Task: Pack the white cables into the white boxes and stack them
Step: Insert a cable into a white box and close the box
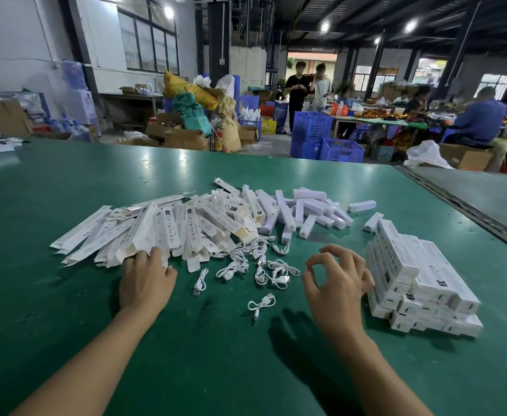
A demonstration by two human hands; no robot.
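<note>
Left hand (147, 280) lies low, fingers straight, tips touching the near edge of the heap of flat boxes (144, 232) at its 12 o'clock; it grips nothing; right hand (336, 283) hovers, fingers loosely curled, thumb and forefinger nearly meeting, nothing seen between them; stack of packed boxes (420, 274) just beside it at 3 o'clock; loose white cables (258, 268) lie on the green tabletop (66, 295) between the hands. Judged step: fetching a fresh box; next move calls for sliding one clear of the heap, opening it, then taking a single coiled cable.
</note>
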